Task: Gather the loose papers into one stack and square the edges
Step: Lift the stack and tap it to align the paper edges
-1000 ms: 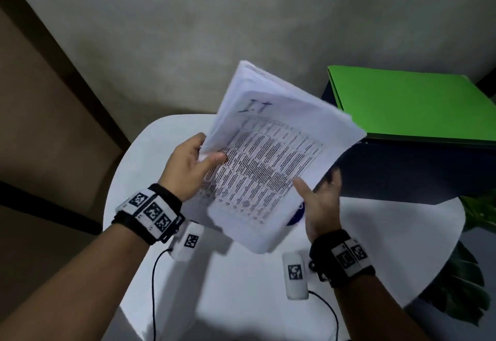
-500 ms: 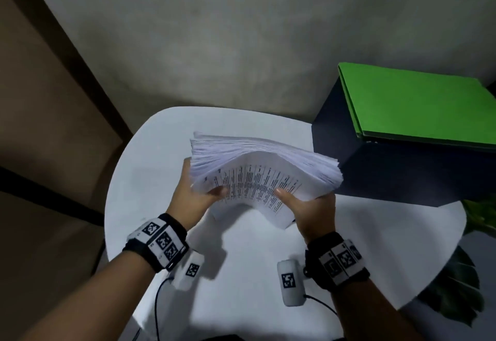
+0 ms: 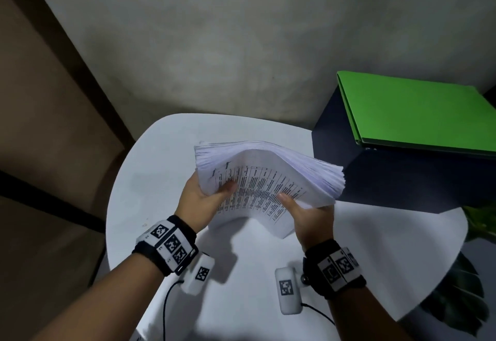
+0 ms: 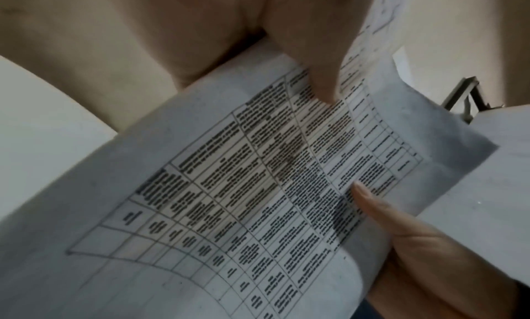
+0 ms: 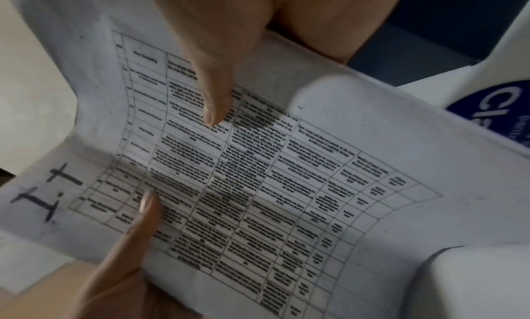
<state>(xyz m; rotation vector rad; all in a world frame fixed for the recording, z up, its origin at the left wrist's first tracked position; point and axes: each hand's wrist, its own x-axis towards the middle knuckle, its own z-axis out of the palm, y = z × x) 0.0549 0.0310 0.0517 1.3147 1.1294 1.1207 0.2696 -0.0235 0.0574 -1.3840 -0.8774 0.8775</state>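
Note:
A thick stack of printed papers [image 3: 268, 176] is held above the white round table [image 3: 150, 179], arched upward in the middle, its front sheet carrying a text table. My left hand [image 3: 206, 195] grips the stack's left end, thumb on the front sheet. My right hand [image 3: 306, 211] grips the right end, thumb on the same sheet. In the left wrist view the printed sheet [image 4: 258, 188] fills the frame with both thumbs on it. The right wrist view shows the same sheet [image 5: 258, 188] with "I.T" handwritten at one end. The fingers behind the stack are hidden.
A dark blue box [image 3: 389, 176] stands at the table's right with a green folder [image 3: 418, 115] on top. A plant [image 3: 469, 287] is low at the right. A wall lies behind the table. A blue round sticker [image 5: 499, 111] lies on the table under the stack.
The stack has tipped from nearly upright and facing me to lying flatter and lower over the table, bowed in the middle. Both hands have kept their grip and dropped with it.

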